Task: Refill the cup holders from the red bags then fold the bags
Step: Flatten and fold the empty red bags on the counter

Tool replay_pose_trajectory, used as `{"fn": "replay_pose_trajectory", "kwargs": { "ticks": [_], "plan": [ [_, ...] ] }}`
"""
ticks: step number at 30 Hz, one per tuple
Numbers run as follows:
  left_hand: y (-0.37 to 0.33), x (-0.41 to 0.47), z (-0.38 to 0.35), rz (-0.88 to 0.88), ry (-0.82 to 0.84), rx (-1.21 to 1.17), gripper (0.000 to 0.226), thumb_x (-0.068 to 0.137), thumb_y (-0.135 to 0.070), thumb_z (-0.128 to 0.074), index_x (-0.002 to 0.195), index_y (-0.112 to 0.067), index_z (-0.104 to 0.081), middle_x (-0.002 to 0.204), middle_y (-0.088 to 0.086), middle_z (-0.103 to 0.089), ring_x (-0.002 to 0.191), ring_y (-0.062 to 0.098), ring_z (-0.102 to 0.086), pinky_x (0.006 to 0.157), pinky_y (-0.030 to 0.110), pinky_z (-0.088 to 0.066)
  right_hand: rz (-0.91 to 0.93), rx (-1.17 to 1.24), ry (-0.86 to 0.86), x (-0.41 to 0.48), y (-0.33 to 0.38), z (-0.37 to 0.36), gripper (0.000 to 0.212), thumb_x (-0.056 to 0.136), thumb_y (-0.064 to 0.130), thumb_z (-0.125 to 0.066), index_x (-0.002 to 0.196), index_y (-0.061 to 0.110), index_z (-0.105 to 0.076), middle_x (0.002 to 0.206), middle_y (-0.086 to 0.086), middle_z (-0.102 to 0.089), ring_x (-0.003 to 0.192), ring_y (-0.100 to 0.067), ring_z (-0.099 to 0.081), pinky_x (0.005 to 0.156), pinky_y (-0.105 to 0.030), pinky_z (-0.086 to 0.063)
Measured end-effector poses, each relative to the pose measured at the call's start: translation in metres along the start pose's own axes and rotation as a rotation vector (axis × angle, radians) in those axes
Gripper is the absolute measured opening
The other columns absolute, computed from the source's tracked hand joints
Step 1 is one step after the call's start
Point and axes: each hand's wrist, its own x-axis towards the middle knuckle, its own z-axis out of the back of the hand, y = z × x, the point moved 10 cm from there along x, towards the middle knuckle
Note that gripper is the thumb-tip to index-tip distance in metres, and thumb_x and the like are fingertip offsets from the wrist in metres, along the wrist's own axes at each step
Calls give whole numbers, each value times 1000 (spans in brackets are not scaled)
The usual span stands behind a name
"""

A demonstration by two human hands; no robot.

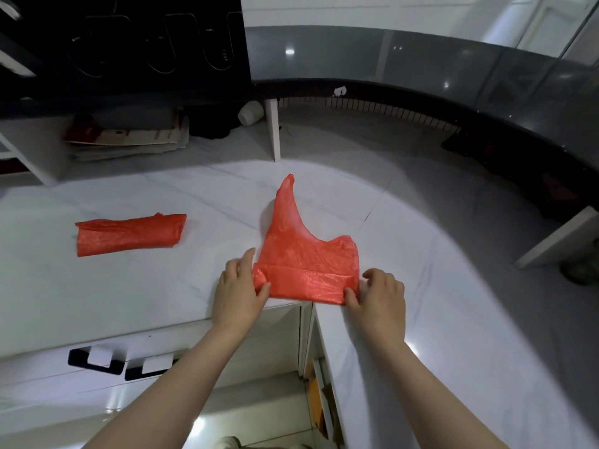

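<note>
A red plastic bag [301, 254] lies flat on the white counter [162, 286] near its front edge. Its bottom strip is folded up once, and one handle points away from me. My left hand [238, 290] pinches the left end of the folded strip between thumb and fingers. At the right end of the strip, my right hand [377, 296] pinches it the same way. A second red bag [129, 233], folded into a flat bundle, rests on the counter to the left.
A stack of papers and booklets [126, 137] lies on a shelf at the back left, under a dark panel. A white cup [251, 112] lies on its side behind a white divider [273, 131]. Drawers with black handles [97, 361] sit below the counter front.
</note>
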Motion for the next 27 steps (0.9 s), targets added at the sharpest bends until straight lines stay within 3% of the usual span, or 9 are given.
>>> {"fn": "replay_pose_trajectory", "kwargs": {
  "ticks": [3,5,7,9,11,15,18,23,27],
  "plan": [
    [-46,-11,-16,-505,38,277,73,73,7,-69,139,-13,-47,146,23,-39,130,44,-41,106,57,-29,259,-92,-35,-7,27,4,50,84,29,-67,131,25,-52,141,-6,-47,129,-30,-43,99,-43,-39],
    [-45,-23,-48,-607,295,367,63,95,-16,-49,150,-24,-18,158,7,-13,146,30,-12,114,44,6,562,-187,27,-16,51,-7,52,82,26,-73,131,23,-57,148,-6,-43,134,-29,-44,101,-45,-39],
    [-27,-22,-64,-547,431,384,62,99,-48,-24,146,-30,12,158,-2,10,145,19,12,111,34,20,652,-235,211,-18,54,-24,51,92,40,-59,140,29,-47,153,6,-29,142,-19,-31,112,-39,-23],
    [-24,-22,-67,-560,443,416,67,94,-59,-17,142,-31,19,154,-4,18,143,17,18,113,32,19,601,-233,344,-14,46,-38,56,95,53,-44,147,35,-33,156,13,-21,146,-10,-17,116,-30,-8],
    [-30,-21,-59,-580,415,372,71,95,-57,-30,149,-27,5,157,-2,8,146,18,5,118,33,6,573,-171,335,-10,44,-35,57,91,52,-51,143,32,-41,152,12,-33,143,-10,-26,113,-29,-14],
    [-55,-29,-30,-676,236,192,66,64,-22,-83,126,-11,-61,128,10,-61,110,27,-62,91,42,-52,527,-35,234,-12,42,-20,43,79,25,-68,121,26,-61,127,9,-62,118,-15,-56,99,-32,-37],
    [-54,-31,-23,-671,207,158,65,49,-14,-83,112,-15,-68,112,3,-69,91,22,-68,78,32,-53,430,71,121,-16,33,-8,36,67,14,-72,100,27,-66,99,13,-68,91,-14,-63,80,-26,-48],
    [-29,-8,-13,-275,253,-177,34,72,-10,-65,101,-28,-68,102,-13,-67,92,7,-61,83,17,-43,185,199,52,-14,2,1,22,74,24,-67,93,36,-67,101,28,-52,99,2,-47,79,-10,-36],
    [-2,-1,-1,-37,159,-366,28,77,-9,-69,81,-37,-65,82,-19,-66,80,-2,-61,70,6,-42,67,236,92,-1,-6,5,7,75,32,-59,68,33,-58,66,11,-56,72,-11,-53,57,-24,-37]
  ]
}}
